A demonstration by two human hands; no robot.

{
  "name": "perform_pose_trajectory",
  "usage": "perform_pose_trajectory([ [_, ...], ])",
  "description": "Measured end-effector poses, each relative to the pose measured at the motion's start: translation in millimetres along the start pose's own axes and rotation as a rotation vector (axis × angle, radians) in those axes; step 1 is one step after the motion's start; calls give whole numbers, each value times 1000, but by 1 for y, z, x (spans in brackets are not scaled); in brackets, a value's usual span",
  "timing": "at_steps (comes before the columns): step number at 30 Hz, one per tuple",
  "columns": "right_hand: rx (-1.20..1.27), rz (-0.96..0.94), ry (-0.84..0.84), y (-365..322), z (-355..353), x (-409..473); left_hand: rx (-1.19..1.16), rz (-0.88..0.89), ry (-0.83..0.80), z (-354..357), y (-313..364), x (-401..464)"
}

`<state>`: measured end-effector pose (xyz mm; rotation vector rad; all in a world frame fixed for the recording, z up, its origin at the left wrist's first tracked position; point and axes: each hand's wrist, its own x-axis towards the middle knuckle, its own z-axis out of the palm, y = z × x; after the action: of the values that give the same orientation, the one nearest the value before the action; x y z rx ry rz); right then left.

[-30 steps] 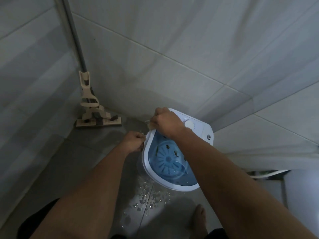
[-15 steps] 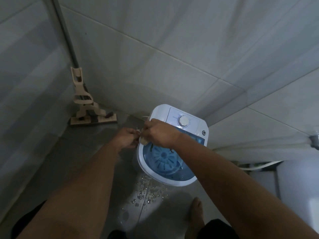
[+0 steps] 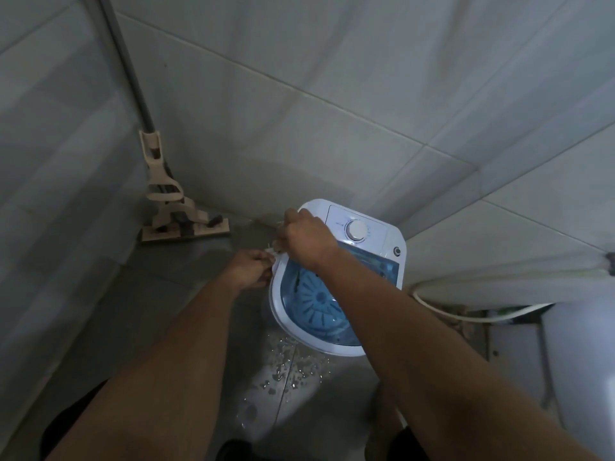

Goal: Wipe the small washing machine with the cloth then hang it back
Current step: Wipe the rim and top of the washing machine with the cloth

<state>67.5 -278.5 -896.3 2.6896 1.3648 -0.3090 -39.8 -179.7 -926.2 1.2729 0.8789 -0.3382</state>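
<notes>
The small white washing machine [image 3: 372,224] stands on the floor against the tiled wall, its blue tub open with a ribbed pulsator at the bottom. My right hand [image 3: 307,239] is closed over the machine's left rim near the control panel. Just left of the rim, my left hand [image 3: 251,269] is closed too. Between the two hands shows a small bit of pale cloth [image 3: 274,252]; most of it is hidden by my fingers. A white dial [image 3: 356,229] sits on the panel.
A beige mop [image 3: 173,211] leans in the left corner, its head flat on the floor. Water drops [image 3: 289,364] lie on the grey floor before the machine. A white hose [image 3: 466,314] and a white container [image 3: 585,361] are at the right. My foot [image 3: 387,410] stands near the puddle.
My right hand slid from the tub's left edge back up along the rim toward the panel. My left hand stayed beside the rim. The view shifted slightly.
</notes>
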Motion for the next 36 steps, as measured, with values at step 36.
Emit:
perform_pose_trajectory([
  [36, 6, -208, 107, 14, 3, -43, 35, -41, -67, -6, -4, -2],
])
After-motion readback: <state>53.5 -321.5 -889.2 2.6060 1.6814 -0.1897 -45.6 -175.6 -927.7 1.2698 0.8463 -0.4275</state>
